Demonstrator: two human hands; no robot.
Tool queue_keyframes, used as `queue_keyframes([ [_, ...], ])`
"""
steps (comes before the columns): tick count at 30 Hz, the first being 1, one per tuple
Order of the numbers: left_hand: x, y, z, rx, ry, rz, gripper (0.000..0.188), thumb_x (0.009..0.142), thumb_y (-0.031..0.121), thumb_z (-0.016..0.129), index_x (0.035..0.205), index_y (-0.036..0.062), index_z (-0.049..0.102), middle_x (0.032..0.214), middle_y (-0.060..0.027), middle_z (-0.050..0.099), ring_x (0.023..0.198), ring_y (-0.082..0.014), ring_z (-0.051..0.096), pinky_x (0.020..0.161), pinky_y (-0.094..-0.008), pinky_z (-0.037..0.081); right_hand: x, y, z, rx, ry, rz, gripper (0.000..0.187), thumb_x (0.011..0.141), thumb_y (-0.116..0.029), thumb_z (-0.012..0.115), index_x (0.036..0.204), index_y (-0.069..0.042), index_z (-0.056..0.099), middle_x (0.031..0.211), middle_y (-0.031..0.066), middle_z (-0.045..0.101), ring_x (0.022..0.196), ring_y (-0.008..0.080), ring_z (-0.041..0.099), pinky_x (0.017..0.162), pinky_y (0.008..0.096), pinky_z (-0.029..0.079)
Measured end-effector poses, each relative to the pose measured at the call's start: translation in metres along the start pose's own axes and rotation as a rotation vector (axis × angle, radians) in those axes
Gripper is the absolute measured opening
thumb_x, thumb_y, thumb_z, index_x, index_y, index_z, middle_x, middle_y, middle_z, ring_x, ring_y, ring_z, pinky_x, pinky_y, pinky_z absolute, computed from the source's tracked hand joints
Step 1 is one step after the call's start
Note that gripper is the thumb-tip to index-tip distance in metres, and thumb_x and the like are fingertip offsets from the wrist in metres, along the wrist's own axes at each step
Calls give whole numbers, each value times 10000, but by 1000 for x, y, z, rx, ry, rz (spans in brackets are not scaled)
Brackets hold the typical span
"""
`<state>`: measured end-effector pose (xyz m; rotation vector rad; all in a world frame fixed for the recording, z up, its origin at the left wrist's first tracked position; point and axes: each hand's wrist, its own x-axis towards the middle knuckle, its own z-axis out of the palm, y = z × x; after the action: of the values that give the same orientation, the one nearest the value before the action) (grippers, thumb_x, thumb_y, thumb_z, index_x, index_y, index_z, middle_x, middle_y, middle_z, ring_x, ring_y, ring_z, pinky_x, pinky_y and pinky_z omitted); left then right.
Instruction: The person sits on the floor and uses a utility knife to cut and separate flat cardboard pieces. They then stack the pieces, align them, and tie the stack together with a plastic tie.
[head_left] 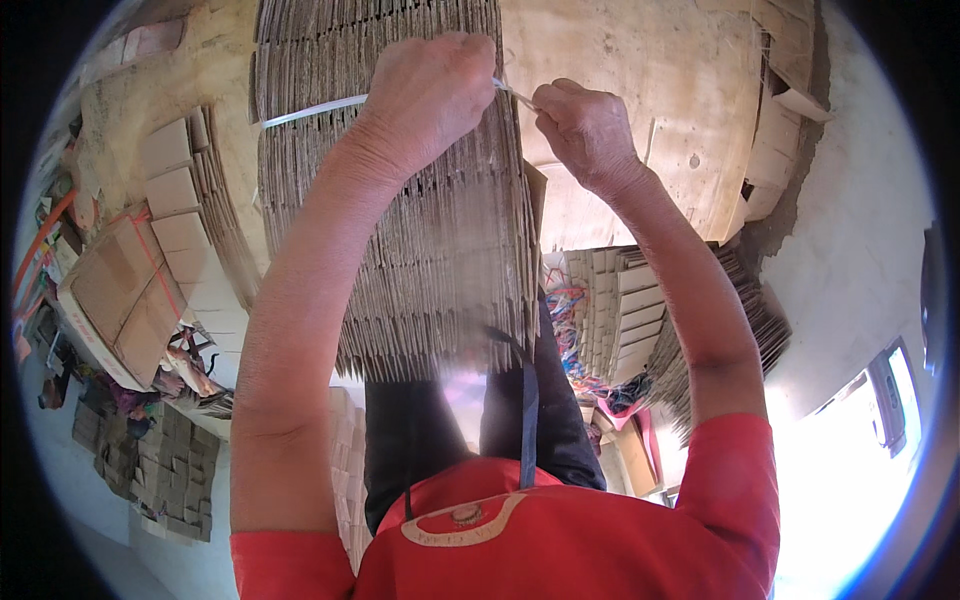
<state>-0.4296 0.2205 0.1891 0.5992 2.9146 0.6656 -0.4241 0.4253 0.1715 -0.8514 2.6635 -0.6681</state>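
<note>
A long bundle of flattened corrugated cardboard pieces [440, 260], packed tightly on edge, lies in front of me. Across its far part runs a thin white strap [315, 110]. My left hand [440, 95] is closed in a fist over the bundle, with the strap entering on one side and coming out on the other. To the right, past the bundle's edge, my right hand [590, 130] is closed on the strap's other stretch. Between the two hands the strap looks taut. The fingers of my left hand are mostly hidden behind its back.
The bundle rests on a pale wooden tabletop [680, 90]. At left stand a row of folded cardboard pieces [185, 210] and an open carton [130, 295]. More cardboard stacks [620, 310] and tangled coloured straps [565, 330] lie below on the right. A white wall [850, 190] bounds the right side.
</note>
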Motion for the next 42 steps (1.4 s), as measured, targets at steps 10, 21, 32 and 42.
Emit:
queue_keyframes([
  [10, -2, -16, 2, 55, 114, 216, 156, 757, 71, 648, 786, 62, 494, 706, -49, 535, 621, -219, 610, 499, -363, 510, 6, 23, 27, -19, 146, -275, 141, 714, -77, 668, 780, -88, 544, 706, 45, 524, 638, 223, 606, 513, 342, 491],
  [21, -220, -38, -33, -166, 299, -761, 713, 924, 339, 579, 1460, -21, 275, 1409, -242, 423, 1306, -365, 415, 1113, -443, 272, -31, -35, -6, 14, 217, 14, 461, 793, -41, 635, 1249, -53, 570, 1280, 129, 575, 1207, 316, 523, 984, 421, 440],
  [32, -364, 20, 21, -516, 195, -915, 714, 917, 557, 511, 1328, -26, 467, 1193, -259, 572, 1101, -425, 557, 920, -438, 460, -6, -237, 115, -2, -309, -784, 510, 830, -334, 593, 1233, -22, 579, 1303, 144, 545, 1355, 315, 372, 1160, 527, 198],
  [42, -346, -129, 83, -209, 333, -1405, 273, 760, 262, 740, 705, 13, 641, 666, -185, 643, 628, -343, 645, 616, -398, 528, 4, -252, 123, 114, -206, -808, 220, 767, -260, 660, 708, -48, 653, 992, 150, 636, 1170, 317, 502, 1107, 635, 228],
])
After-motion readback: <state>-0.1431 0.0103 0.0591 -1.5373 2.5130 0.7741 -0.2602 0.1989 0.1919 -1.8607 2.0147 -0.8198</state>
